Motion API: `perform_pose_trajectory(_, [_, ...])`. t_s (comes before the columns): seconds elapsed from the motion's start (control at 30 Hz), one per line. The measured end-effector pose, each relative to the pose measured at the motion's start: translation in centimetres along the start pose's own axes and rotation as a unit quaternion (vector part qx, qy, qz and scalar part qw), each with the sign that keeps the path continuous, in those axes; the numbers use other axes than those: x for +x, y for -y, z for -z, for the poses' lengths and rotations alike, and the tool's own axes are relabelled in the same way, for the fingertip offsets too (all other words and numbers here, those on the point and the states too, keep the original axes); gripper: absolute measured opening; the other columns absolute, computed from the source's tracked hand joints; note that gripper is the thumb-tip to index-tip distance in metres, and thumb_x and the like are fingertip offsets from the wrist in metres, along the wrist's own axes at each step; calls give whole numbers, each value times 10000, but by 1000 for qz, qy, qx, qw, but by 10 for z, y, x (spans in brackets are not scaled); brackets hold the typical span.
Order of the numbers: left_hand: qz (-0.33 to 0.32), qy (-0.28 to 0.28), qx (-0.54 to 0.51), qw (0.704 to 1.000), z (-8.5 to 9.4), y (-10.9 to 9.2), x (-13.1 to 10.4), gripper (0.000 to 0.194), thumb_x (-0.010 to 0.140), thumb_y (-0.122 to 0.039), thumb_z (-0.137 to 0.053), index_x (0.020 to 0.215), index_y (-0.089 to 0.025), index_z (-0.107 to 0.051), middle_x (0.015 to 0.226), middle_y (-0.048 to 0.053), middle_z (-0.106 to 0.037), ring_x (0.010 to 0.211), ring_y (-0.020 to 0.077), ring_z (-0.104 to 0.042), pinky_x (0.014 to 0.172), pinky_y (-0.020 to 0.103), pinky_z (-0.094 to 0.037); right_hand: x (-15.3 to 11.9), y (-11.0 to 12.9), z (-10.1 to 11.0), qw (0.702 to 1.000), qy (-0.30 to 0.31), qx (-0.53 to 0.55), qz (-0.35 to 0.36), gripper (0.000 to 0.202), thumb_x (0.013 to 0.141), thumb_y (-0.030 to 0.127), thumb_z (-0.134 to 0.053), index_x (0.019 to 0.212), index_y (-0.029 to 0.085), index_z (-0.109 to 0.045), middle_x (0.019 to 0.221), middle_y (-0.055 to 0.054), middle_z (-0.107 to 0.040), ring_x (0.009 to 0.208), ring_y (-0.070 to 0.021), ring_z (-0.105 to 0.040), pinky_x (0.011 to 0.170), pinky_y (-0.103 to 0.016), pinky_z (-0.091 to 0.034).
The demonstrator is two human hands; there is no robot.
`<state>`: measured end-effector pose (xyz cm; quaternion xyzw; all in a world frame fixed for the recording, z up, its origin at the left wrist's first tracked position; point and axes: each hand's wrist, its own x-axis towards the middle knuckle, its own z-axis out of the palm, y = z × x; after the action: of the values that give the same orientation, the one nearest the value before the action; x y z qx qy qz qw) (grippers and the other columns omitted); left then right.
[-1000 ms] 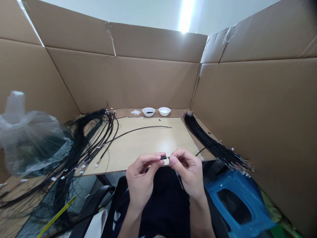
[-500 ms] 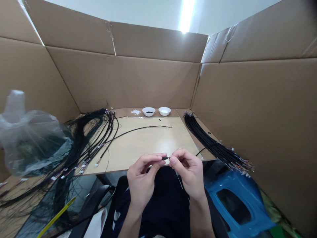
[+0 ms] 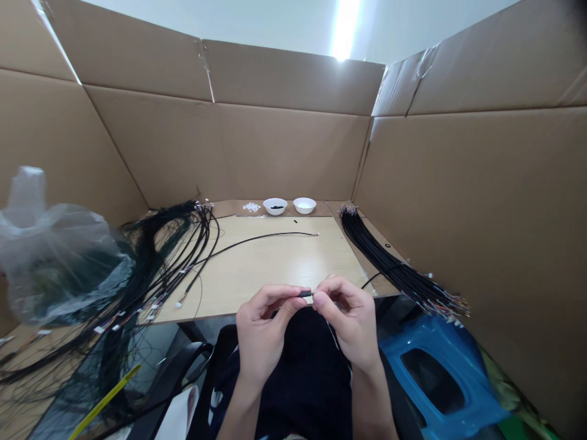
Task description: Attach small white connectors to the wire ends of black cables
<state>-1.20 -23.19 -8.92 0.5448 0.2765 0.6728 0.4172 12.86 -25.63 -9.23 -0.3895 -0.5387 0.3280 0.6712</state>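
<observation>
Just above my lap, at the table's front edge, both hands meet tip to tip. My left hand is closed, thumb and fingers pinching a short black tube. Close against its right end, my right hand is closed too, pinching thin wire ends that my fingertips mostly cover. A black cable shows behind my right hand and runs toward the cable bundle on the right. How far the wires sit inside the tube is too small to tell.
A bundle of black cables lies on the right, above a blue plastic stool. Tangled cables and a plastic bag are on the left. Two white bowls and small white pieces stand at the back. Cardboard walls surround the table.
The black tube shows a little more between my fingertips, and the gap to the wire ends looks smaller. Both hands stay in nearly the same place.
</observation>
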Motion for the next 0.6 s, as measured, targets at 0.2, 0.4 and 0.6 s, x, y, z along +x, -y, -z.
perform_pose_trajectory(0.2, [24,1,-70,997,-2,2,2,130,803,-170,-918,799,-243,-811,821,0,-846,790,170,-837,728,149,-671,0,-1,-1,1000,10,1,-5,154,931,259,-761,788,212,-725,699,17,-652,613,-124,-536,572,-236,-438])
perform_pose_trajectory(0.4, [1,-17,-81,997,-5,9,-1,158,794,-250,-944,772,-219,-790,803,19,-839,788,188,-836,697,185,-686,1,0,-2,1000,14,17,-15,150,925,260,-762,787,210,-732,700,17,-672,612,-120,-556,574,-227,-453])
perform_pose_trajectory(0.6, [-23,-55,-78,995,-7,23,-4,200,825,-320,-925,786,-204,-766,819,29,-837,702,172,-814,641,209,-685,0,3,-4,999,17,21,-27,150,904,266,-771,771,206,-738,690,4,-684,610,-134,-574,564,-242,-462])
